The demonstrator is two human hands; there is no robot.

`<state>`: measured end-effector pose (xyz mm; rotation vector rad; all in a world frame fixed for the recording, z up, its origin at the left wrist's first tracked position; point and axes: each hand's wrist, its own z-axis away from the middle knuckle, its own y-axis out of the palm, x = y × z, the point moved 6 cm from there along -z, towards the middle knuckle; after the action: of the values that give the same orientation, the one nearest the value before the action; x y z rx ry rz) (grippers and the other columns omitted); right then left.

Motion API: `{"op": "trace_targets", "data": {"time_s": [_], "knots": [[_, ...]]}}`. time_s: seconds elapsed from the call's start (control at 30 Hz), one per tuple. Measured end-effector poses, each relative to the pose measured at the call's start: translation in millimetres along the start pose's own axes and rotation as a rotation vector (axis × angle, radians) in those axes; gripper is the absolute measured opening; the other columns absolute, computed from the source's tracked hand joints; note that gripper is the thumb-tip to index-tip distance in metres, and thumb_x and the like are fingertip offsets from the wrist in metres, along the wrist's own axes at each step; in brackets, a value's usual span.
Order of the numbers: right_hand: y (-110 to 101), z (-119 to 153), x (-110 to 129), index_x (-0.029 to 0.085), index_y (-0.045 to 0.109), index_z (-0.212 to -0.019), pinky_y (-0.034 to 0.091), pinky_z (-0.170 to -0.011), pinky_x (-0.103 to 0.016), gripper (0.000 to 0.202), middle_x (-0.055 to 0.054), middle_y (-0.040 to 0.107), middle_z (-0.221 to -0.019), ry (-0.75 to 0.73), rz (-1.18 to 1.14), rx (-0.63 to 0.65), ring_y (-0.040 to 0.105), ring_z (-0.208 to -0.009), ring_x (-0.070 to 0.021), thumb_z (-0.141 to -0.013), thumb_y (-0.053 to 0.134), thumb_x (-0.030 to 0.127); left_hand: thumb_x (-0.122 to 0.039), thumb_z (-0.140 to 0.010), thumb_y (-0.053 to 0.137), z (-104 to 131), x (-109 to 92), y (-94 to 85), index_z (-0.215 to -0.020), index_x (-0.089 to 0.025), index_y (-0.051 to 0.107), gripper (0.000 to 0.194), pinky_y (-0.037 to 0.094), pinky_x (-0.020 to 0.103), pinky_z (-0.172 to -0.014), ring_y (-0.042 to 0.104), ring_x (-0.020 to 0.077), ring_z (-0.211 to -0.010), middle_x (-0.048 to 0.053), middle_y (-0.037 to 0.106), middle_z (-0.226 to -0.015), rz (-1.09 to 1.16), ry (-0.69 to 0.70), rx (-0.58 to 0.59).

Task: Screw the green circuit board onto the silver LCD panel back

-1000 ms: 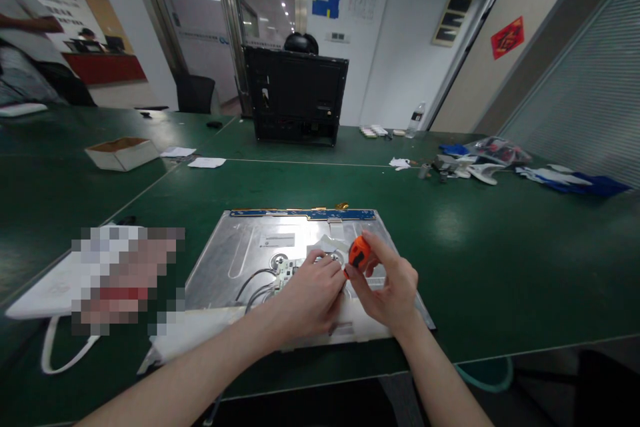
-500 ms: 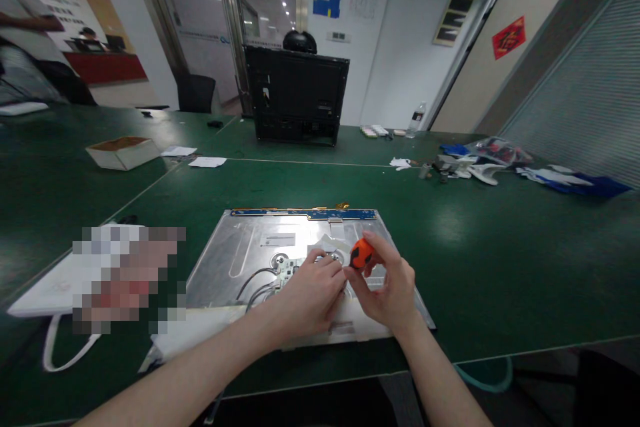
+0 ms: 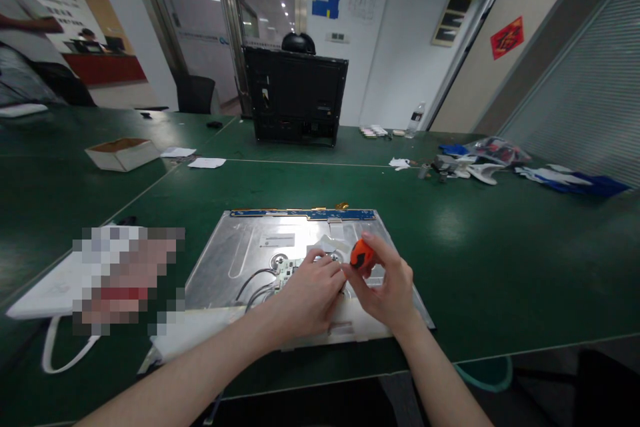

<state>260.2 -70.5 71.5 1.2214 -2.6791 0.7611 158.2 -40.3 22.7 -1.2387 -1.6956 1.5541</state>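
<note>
A metal display panel lies back side up on the table in front of me, a blue circuit strip along its far edge. My right hand grips the orange and black handle of a screwdriver between thumb and fingers; the shaft and tip are hidden. Close beside it, my left hand rests with curled fingers over a small pale circuit board. Whatever those fingers hold or press is out of sight. Dark cables run from the board toward me, passing under my left forearm.
Left of the panel are a white device with a white strap and a blurred-out patch. Farther off stand an open box, a black monitor and a water bottle. Bags and gloves lie at the right.
The screwdriver handle has turned slightly in my right hand; its dark markings look different. Both hands stay in nearly the same place over the panel.
</note>
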Motion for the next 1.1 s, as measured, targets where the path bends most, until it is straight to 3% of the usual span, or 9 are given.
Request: {"op": "trace_targets", "data": {"time_s": [0.17, 0.4, 0.8, 0.97, 1.1], "knots": [[0, 2, 0, 0.024, 0.039, -0.133, 0.045, -0.043, -0.022, 0.057, 0.004, 0.059, -0.072, -0.019, 0.02, 0.0, 0.05, -0.049, -0.0098, -0.082, 0.064, 0.019, -0.02, -0.078, 0.052, 0, -1, -1.7, -0.095, -0.018, 0.058, 0.018, 0.031, 0.045, -0.097, 0.057, 0.0253, -0.094, 0.009, 0.064, -0.098, 0.009, -0.002, -0.004], [-8, 11, -5, 0.022, 0.038, -0.135, 0.047, -0.048, -0.025, 0.058, 0.002, 0.059, -0.073, -0.003, 0.026, -0.149, 0.054, -0.054, -0.0119, -0.082, 0.063, 0.02, -0.019, -0.08, 0.05, -1, -3, -2.8, -0.094, -0.018, 0.058, 0.017, 0.031, 0.045, -0.096, 0.056, 0.0247, -0.093, 0.009, 0.063, -0.096, 0.012, -0.008, 0.023], [-9, 11, -4, 0.023, 0.039, -0.134, 0.046, -0.047, -0.024, 0.06, 0.002, 0.06, -0.075, 0.002, 0.029, -0.146, 0.055, -0.056, -0.0109, -0.08, 0.064, 0.017, -0.02, -0.077, 0.05, 0, -4, -6.6, -0.094, -0.018, 0.057, 0.018, 0.031, 0.044, -0.096, 0.054, 0.0239, -0.092, 0.008, 0.062, -0.095, 0.035, -0.032, 0.013], [-9, 17, -10, 0.023, 0.038, -0.136, 0.05, -0.052, -0.026, 0.059, -0.004, 0.063, -0.089, 0.044, 0.062, -0.154, 0.058, -0.062, -0.0121, -0.081, 0.063, 0.022, -0.033, -0.08, 0.053, 1, 0, -24.0, -0.097, -0.018, 0.057, 0.023, 0.033, 0.044, -0.095, 0.053, 0.0236, -0.092, 0.007, 0.06, -0.094, 0.057, -0.05, -0.072], [-14, 19, -17, 0.024, 0.035, -0.138, 0.053, -0.062, -0.031, 0.058, -0.006, 0.061, -0.096, 0.109, 0.035, -0.146, 0.061, -0.073, -0.0158, -0.084, 0.057, 0.024, -0.037, -0.087, 0.049, 14, 15, -54.1, -0.097, -0.018, 0.057, 0.022, 0.034, 0.045, -0.095, 0.054, 0.0236, -0.094, 0.007, 0.061, -0.095, 0.031, -0.151, -0.212]]}}
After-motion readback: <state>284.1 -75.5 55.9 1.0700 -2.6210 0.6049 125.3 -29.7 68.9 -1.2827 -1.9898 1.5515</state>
